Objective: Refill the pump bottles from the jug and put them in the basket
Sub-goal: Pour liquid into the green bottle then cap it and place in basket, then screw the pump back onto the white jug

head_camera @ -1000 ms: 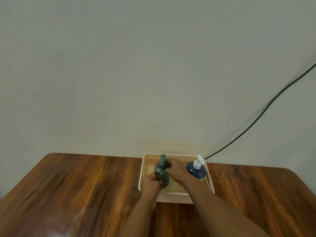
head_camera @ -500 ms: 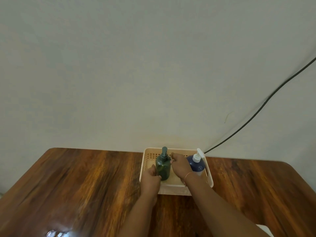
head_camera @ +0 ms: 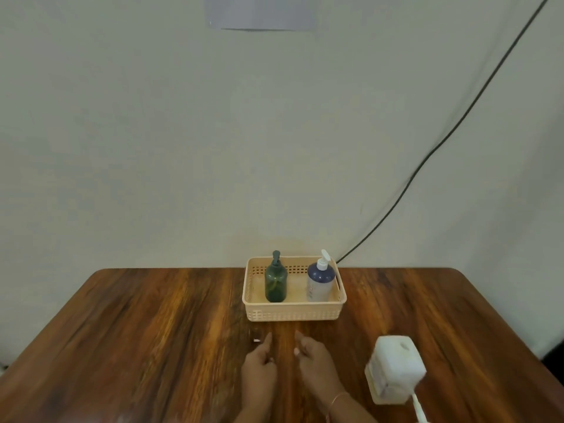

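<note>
A beige perforated basket (head_camera: 293,314) sits at the far middle of the wooden table. Inside it stand a dark green pump bottle (head_camera: 275,280) on the left and a blue-and-white pump bottle (head_camera: 319,280) on the right, both upright. The white jug (head_camera: 393,367) stands on the table at the near right. My left hand (head_camera: 259,366) and my right hand (head_camera: 314,361) hover close together over the table in front of the basket, apart from it. Both hold nothing, with fingers loosely curled and thumbs apart.
The wooden table (head_camera: 146,331) runs to a pale wall. A black cable (head_camera: 427,160) hangs down the wall behind the basket's right side. A thin bracelet circles my right wrist.
Both hands let go of the green bottle in the basket and drew back toward me. The view shifted down, bringing the jug into sight.
</note>
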